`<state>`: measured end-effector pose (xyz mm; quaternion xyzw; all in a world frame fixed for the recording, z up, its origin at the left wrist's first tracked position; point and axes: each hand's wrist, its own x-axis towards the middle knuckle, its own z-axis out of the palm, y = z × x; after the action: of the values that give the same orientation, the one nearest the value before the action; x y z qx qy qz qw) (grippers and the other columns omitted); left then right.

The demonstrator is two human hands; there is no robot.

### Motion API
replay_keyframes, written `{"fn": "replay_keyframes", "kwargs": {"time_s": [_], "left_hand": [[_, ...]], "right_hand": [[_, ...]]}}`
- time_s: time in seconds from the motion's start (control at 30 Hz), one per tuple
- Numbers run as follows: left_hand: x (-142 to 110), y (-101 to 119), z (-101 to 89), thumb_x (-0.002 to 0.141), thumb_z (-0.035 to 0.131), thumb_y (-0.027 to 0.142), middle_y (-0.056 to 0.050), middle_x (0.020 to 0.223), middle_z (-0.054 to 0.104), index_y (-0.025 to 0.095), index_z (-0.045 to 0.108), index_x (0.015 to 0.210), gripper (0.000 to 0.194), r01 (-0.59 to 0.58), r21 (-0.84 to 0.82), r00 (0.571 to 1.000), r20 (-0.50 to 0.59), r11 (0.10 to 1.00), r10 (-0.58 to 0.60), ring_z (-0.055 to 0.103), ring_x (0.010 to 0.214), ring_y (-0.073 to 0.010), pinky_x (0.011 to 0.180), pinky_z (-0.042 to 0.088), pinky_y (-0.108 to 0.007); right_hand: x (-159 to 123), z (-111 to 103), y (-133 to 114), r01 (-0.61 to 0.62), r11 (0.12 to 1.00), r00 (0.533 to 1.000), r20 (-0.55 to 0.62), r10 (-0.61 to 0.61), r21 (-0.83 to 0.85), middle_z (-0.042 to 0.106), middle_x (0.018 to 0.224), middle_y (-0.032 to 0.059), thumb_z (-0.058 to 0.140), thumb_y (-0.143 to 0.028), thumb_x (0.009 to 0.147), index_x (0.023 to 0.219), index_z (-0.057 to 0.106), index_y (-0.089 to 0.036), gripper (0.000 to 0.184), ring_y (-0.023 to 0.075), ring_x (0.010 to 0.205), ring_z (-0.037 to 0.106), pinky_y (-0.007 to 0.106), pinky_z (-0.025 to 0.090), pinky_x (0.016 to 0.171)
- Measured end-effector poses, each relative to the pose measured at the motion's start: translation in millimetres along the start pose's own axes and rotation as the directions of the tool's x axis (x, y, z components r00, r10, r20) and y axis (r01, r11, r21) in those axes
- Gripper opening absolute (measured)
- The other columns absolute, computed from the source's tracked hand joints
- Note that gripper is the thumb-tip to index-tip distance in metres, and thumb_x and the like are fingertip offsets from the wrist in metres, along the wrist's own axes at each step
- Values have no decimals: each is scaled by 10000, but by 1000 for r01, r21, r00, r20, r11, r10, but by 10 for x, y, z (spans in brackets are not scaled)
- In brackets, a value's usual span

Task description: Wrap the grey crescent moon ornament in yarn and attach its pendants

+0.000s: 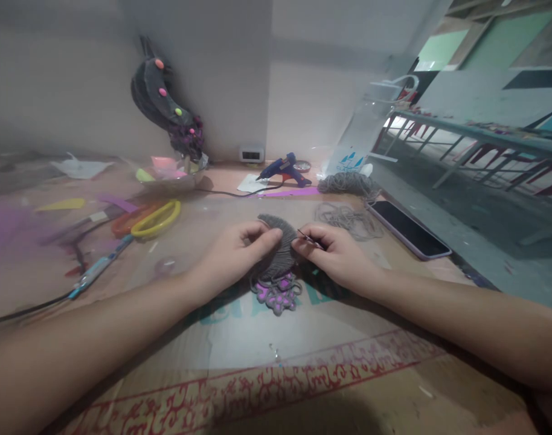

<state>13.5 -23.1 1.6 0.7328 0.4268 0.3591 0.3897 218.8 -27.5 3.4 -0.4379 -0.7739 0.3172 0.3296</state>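
My left hand (237,251) is closed, pinching the left edge of a grey yarn-wrapped piece (280,248) held just above the cardboard. My right hand (337,254) is closed on a thin needle or hook (308,238) at the piece's right edge. Below the grey piece lies a purple foam shape outlined in grey yarn (279,293). Loose grey yarn (346,217) trails to the right, toward a larger bundle (346,182).
A phone (408,228) lies at the right table edge. A blue glue gun (285,170) with its cord sits at the back. Yellow and orange scissors (149,219), a blue-handled tool (97,269), a bowl of foam bits (171,172) and a dark decorated craft (165,103) stand to the left.
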Motion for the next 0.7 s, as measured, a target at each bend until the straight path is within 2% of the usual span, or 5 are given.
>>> {"fn": "replay_keyframes", "kwargs": {"time_s": [0.1,0.27,0.43,0.5,0.7], "left_hand": [[7,24,-5,888,554,415,12,656,546,174,585,696,309,-13,116,1000,-7,993,14,496,633,-134,584,390,-253],[1,19,-4,920,472,322,24,632,502,182,517,653,304,-55,56,998,14,997,54,493,635,-128,606,395,-252],[-3,29,-7,881,565,412,5,688,586,185,581,688,298,-69,174,997,-5,982,71,533,680,-151,646,428,-269],[1,29,-6,876,571,393,4,701,606,184,597,709,269,-77,201,997,5,977,77,546,684,-152,653,438,-267],[3,-30,1,883,491,252,10,717,588,186,590,742,184,-90,137,995,47,986,85,560,708,-149,648,440,-254]], "right_hand": [[1,1,16,2,1000,1000,0,-2,1,520,645,-23,547,-368,886,699,540,-189,260,114,624,472,240,366,575],[3,-10,29,9,1000,1000,-27,-9,-24,508,637,-25,532,-405,901,714,554,-186,289,116,615,463,249,355,580],[-1,-12,13,16,999,999,-38,-18,-52,523,630,-24,555,-385,882,699,556,-186,270,117,610,472,246,353,570],[0,-9,14,14,998,999,-44,-17,-53,511,616,-26,557,-394,881,687,548,-188,284,115,596,459,244,345,555],[9,-14,44,10,998,998,-61,-13,-55,517,624,-19,545,-432,899,709,558,-192,307,121,601,463,255,355,561]]}}
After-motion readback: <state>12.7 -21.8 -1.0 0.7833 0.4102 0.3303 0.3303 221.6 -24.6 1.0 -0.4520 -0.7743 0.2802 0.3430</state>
